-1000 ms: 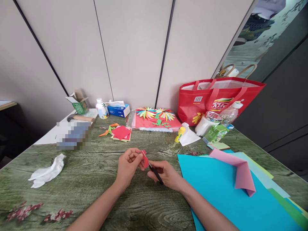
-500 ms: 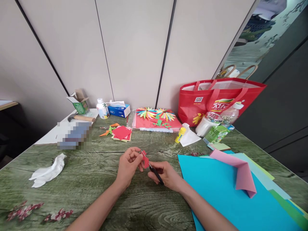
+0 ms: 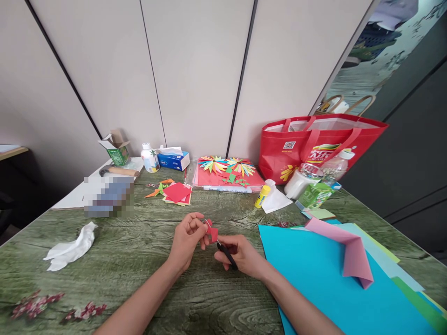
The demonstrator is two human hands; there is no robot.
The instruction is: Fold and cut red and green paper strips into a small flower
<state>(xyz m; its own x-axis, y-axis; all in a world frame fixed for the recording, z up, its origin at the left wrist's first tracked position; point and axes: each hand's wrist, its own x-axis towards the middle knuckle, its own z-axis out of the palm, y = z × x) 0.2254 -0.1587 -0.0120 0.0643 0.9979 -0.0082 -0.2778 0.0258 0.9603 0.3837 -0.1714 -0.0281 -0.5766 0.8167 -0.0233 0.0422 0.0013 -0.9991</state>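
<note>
Between my two hands is a small piece of red paper (image 3: 214, 234) with a notched, angular outline. My left hand (image 3: 187, 238) pinches its left side between thumb and curled fingers. In my right hand (image 3: 240, 255) are black-handled scissors (image 3: 226, 255). Their metal blades point up and left and meet the red paper, which partly hides them. Both hands are held over the middle of the green wood-patterned table (image 3: 195, 298).
Behind my hands lie red paper squares (image 3: 177, 192), a glue stick (image 3: 261, 196) and a packet with folded paper stars (image 3: 213, 164). Large blue sheets (image 3: 307, 270) and folded pink paper (image 3: 352, 251) lie right; a crumpled tissue (image 3: 71, 246) left. A red bag (image 3: 279, 153) stands at the back.
The red paper shows a slightly different outline at the scissors, its lower part turned a little to the right. Both hands keep nearly the same place and hold.
</note>
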